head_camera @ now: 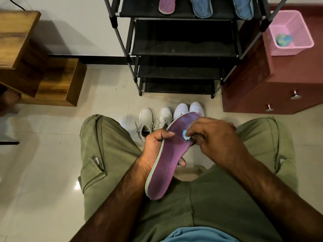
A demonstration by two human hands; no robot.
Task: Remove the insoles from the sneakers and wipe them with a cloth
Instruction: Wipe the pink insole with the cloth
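Hands (157, 143) (215, 137) and cloth (186, 135) on purple insole (167, 165)

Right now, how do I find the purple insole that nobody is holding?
Look at the black metal shoe rack straight ahead. On its highest visible shelf, the flat purple insole lies leftmost. The two blue insoles beside it differ in colour.

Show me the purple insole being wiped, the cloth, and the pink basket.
purple insole (162, 172): head view, on its bare heel half.
light blue cloth (186, 135): head view, on the small wad that shows.
pink basket (286, 51): head view, on its near wall.
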